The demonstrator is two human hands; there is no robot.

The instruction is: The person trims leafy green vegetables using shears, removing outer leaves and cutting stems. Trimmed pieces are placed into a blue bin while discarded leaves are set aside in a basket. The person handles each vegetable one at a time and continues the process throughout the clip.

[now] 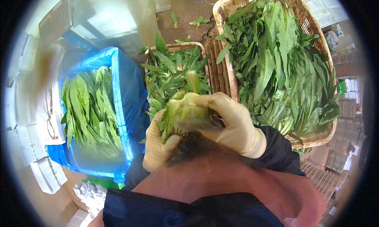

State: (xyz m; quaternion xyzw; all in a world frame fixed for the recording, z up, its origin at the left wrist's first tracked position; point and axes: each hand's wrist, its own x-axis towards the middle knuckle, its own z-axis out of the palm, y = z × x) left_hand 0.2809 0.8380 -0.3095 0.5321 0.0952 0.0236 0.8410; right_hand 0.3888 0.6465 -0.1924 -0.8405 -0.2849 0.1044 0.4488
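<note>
Both hands wear pale gloves and meet in front of my chest. My left hand is closed around a bunch of long-leaved green lettuce, its cut base upward. At the right side of that bunch is my right hand, its fingers by the pale stem end; a dark, motion-blurred thing, perhaps a blade, shows under them, and I cannot tell what it is. A loose piece of green stalk appears just above the bunch, blurred. Below and beyond the hands, a smaller crate holds loose leaves and trimmings.
At the left stands a crate lined with blue plastic, holding lettuce laid lengthwise. A large, dirty plastic crate at the right is heaped with leafy greens. Stray leaves lie on the floor. White boxes stand at lower left.
</note>
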